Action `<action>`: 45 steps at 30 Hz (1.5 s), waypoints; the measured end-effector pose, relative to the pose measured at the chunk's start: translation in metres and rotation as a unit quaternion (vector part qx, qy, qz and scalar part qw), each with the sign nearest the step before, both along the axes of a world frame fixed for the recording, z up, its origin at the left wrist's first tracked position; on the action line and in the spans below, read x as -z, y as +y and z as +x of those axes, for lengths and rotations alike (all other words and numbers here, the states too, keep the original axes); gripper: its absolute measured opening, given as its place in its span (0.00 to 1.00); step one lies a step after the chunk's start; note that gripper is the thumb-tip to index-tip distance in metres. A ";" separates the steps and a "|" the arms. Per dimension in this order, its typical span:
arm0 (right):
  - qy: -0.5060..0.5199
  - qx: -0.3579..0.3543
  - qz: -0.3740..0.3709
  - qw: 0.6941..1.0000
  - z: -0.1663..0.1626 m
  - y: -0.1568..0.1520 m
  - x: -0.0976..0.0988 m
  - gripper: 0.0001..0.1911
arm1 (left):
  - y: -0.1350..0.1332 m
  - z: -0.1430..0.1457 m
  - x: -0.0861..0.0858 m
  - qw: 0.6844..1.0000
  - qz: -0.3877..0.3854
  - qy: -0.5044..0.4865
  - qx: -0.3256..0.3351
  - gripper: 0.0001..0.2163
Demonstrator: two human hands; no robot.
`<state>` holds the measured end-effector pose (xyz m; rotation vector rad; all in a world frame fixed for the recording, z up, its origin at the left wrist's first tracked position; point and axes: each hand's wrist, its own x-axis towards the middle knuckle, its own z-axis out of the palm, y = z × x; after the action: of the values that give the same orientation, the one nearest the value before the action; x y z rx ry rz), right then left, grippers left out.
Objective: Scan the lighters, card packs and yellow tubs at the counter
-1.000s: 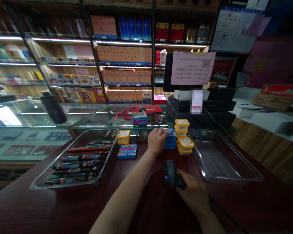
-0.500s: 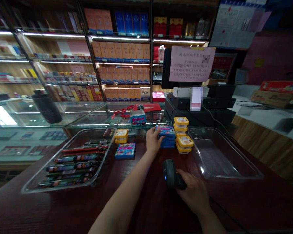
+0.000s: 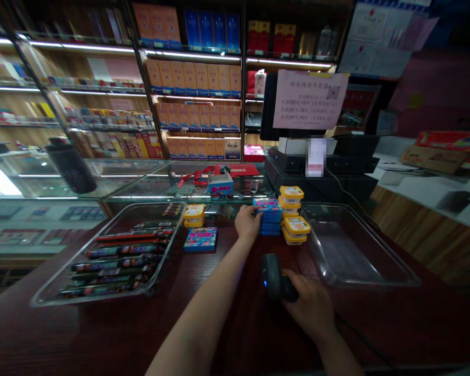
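Observation:
My left hand (image 3: 248, 221) is at the left end of a stack of small blue boxes (image 3: 270, 222), its thumb and fingers closed on the edge of the top box (image 3: 267, 203). The far fingers are partly hidden. My right hand (image 3: 311, 303) is wrapped round the handle of a dark barcode scanner (image 3: 273, 277), which shows a small blue light. Directly right of the blue stack stand yellow-lidded tubs (image 3: 296, 225) in piles. Another blue box (image 3: 201, 238) lies flat to the left, in front of two stacked yellow tubs (image 3: 194, 214).
A clear tray (image 3: 168, 261) of dark wrapped sticks is on the left; another clear tray (image 3: 376, 286) is on the right. Behind are an open blue carton (image 3: 221, 188), a glass counter, a black bottle (image 3: 72, 167) and a monitor with a pink notice (image 3: 309, 99). The scanner's cable trails right.
The top blue box has come down level onto the stack, with my left hand still at its left end. My right hand and the scanner stay nearly in place. The view has shifted slightly.

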<state>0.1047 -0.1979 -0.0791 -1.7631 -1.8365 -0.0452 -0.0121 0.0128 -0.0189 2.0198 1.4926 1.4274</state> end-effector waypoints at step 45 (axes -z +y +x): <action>-0.057 -0.005 0.015 0.998 -0.001 -0.007 0.002 0.19 | -0.071 -0.130 0.035 0.993 -0.012 0.064 -0.096 0.09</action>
<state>0.1039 -0.2050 -0.0810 -1.7629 -1.9147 -0.1724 -0.1423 -0.0586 -0.0541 2.0340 1.7915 1.3645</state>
